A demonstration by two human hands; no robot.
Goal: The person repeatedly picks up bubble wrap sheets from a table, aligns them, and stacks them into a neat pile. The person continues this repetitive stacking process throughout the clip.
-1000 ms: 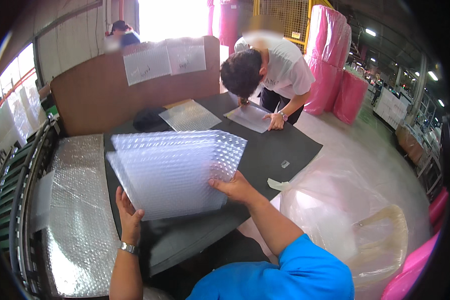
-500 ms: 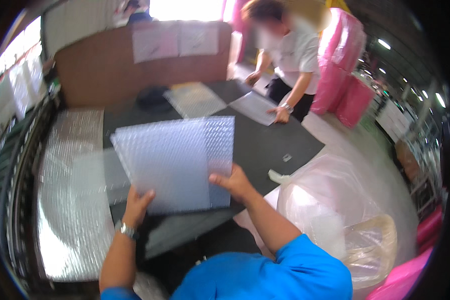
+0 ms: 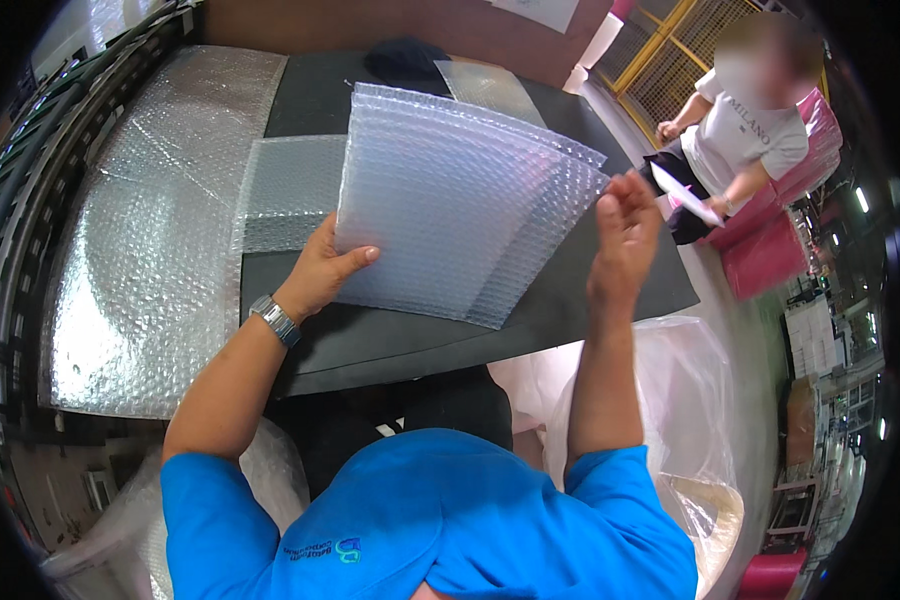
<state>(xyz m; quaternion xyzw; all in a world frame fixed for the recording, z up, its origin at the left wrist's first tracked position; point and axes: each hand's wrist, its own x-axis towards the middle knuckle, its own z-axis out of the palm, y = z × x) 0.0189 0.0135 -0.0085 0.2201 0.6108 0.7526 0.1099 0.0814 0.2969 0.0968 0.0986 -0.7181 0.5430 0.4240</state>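
Observation:
Fanned out in front of me is a thin stack of clear bubble wrap sheets [image 3: 430, 200], with a denser band along its right side. My left hand [image 3: 325, 268] grips the stack at its lower left edge, thumb on top and fingers hidden underneath. Beside the upper right corner is my right hand [image 3: 625, 225], fingers loosely bent and thumb apart; nothing shows in its grasp. Whether its fingertips touch the corner is hard to tell. A smaller bubble wrap piece [image 3: 295, 185] lies on the dark table [image 3: 420, 345], left of the stack.
A long bubble wrap sheet [image 3: 160, 240] covers the left side, next to a roller conveyor [image 3: 65, 110]. Farther back lie a dark cloth [image 3: 402, 60] and another bubble wrap piece [image 3: 495, 90]. A co-worker [image 3: 740, 140] stands at right holding a flat white item. Clear plastic film [image 3: 680, 400] bulges below the table's right edge.
My right hand has let go of the stack's right side and moved up to its corner. The sheets have tilted and fanned apart. The co-worker has moved away from the table, taking a sheet along.

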